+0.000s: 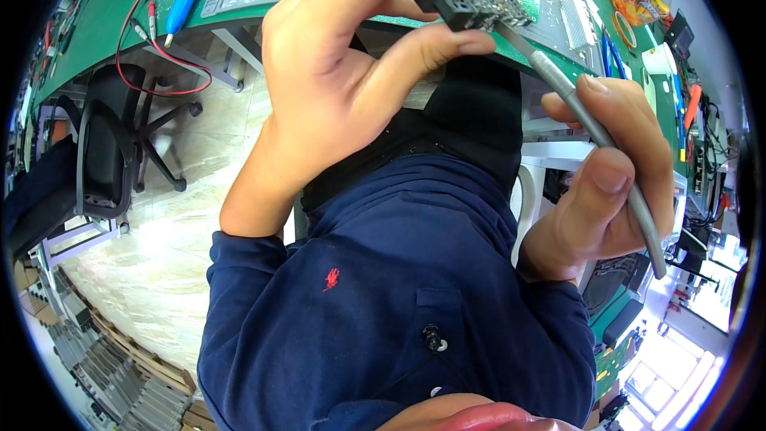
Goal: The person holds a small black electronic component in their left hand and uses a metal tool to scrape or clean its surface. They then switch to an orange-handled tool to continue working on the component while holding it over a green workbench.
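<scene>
Left hand (339, 72) — fingers (435, 48) clamped on black block (463, 6). Right hand (610, 191) — fingers clamped on grey metal tool (565, 92), tip (506, 30) at block, near left fingers.

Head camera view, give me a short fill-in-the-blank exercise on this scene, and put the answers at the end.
1. The left hand holds a block coloured ____.
2. The metal tool in the right hand points its tip toward the ____ hand.
3. The small emblem on the navy shirt is ____.

Missing words: black; left; red.
</scene>
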The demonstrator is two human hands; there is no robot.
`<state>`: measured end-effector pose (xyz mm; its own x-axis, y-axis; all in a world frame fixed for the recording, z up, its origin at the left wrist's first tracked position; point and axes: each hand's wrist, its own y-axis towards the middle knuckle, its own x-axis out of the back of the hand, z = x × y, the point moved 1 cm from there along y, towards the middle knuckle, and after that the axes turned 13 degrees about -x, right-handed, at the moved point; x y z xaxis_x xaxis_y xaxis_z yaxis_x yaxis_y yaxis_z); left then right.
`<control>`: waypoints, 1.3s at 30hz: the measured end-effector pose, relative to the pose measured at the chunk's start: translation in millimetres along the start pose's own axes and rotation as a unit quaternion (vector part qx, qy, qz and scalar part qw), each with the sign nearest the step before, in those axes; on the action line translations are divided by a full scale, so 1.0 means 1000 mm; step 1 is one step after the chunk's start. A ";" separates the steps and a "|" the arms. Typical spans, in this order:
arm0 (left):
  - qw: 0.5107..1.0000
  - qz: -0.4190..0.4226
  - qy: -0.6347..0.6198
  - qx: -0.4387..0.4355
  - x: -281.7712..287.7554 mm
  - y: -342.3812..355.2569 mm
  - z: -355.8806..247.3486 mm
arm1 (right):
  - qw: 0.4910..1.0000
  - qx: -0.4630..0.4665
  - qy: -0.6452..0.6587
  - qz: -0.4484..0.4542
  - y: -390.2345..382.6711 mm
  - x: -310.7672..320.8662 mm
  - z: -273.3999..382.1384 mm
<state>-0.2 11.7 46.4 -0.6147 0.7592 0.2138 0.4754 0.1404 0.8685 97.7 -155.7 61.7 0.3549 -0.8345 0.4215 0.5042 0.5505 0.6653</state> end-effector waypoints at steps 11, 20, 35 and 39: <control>0.992 -0.098 -0.079 0.015 -0.013 -0.012 0.009 | 0.999 0.043 0.021 0.003 0.000 -0.001 -0.003; 0.988 -0.130 -0.084 0.015 -0.018 -0.017 0.011 | 0.995 0.099 -0.014 0.011 0.000 -0.001 0.000; 0.987 -0.143 -0.051 -0.056 -0.025 -0.026 0.017 | 0.972 0.211 -0.099 0.032 0.003 -0.005 0.006; 0.990 -0.126 -0.060 -0.018 -0.018 -0.024 0.013 | 0.973 0.197 -0.118 0.026 0.000 -0.006 0.010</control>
<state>7.6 2.8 15.4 -0.6297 0.7742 -0.0643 0.2925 0.3129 0.9036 88.1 -151.1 65.3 0.1568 -0.8138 0.5596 0.1341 0.5789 0.8043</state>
